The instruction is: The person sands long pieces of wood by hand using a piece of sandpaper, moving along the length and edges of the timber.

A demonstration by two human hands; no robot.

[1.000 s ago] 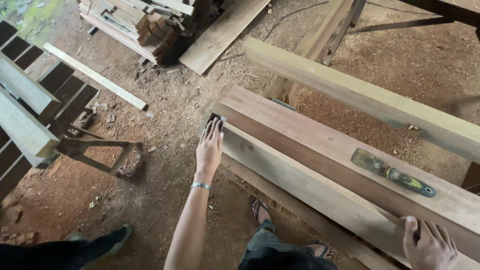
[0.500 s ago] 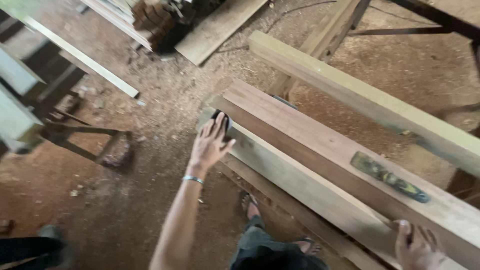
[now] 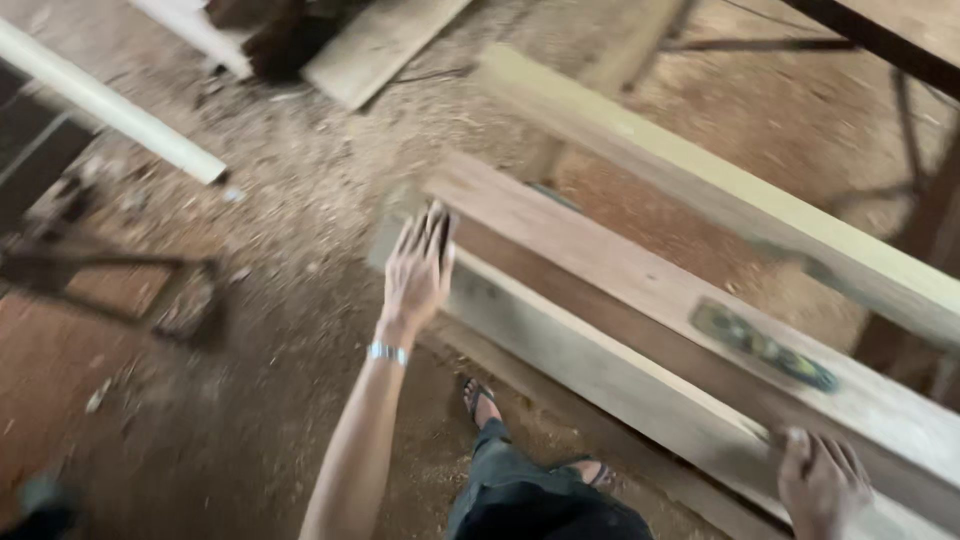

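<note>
My left hand rests flat, fingers spread, on the near end of a long reddish-brown plank that lies across a paler beam. At the lower right, my right hand presses on the same plank's near edge with fingers curled over it. A green and yellow spirit level lies on top of the plank between my two hands, closer to the right one. A silver bracelet sits on my left wrist. The view is blurred.
A second pale beam runs parallel behind the plank. My sandalled feet stand on a sawdust-covered earth floor. A white slat and loose boards lie at the upper left; a dark metal frame stands at the left.
The view has swung and closed in, blurring. Both hands stay on the plank; my left hand has shifted slightly along its end. The level has not moved.
</note>
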